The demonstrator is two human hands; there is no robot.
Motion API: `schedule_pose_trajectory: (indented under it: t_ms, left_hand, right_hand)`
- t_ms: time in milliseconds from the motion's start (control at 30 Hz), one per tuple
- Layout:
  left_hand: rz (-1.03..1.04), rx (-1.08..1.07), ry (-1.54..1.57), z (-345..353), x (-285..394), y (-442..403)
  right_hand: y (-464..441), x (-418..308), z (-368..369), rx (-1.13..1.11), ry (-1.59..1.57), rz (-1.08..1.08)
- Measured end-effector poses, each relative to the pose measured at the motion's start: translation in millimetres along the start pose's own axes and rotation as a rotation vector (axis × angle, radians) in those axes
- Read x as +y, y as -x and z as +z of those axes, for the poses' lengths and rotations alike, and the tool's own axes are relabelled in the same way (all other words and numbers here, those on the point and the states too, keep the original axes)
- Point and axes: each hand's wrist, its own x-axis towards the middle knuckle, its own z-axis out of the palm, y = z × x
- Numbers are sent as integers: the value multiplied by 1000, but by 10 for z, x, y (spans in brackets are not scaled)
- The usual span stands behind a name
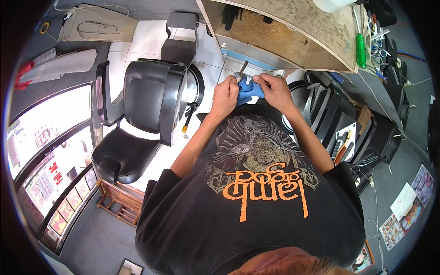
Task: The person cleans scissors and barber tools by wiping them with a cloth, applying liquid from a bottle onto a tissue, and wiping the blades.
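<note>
Both of my hands are held together in front of my chest, at the top middle of the view. My left hand (224, 97) has its fingers closed round a thin metal tool (244, 68) and an edge of a blue cloth (250, 89). The tool's narrow dark end points up, away from me; its lower part is hidden by my fingers and the cloth. On the other side, my right hand (276, 91) pinches the cloth between thumb and fingers. The cloth hangs bunched between the two hands.
A black barber chair (149, 91) stands at the left. Ahead is a wooden cabinet (293, 27) with a green-handled screwdriver (360, 50) at its right end. More black chairs (339, 114) stand at the right, with a tray of combs (343, 144) among them.
</note>
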Motion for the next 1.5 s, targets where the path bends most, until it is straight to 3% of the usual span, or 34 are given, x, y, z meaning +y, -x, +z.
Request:
schedule_pose_trajectory:
  t_ms: [667,767,1167,1500]
  left_hand:
    - [12,4,-21,-3,12,-74]
    - [-25,-2,6,-13,25,-67]
    - [25,-7,17,-2,8,-39]
    - [-5,-6,29,1,-5,-40]
  right_hand:
    - [-14,20,62,26,-42,49]
    - [30,-41,59,19,-18,-44]
    - [-35,72,86,70,-108,-29]
    - [-14,3,74,25,-17,-27]
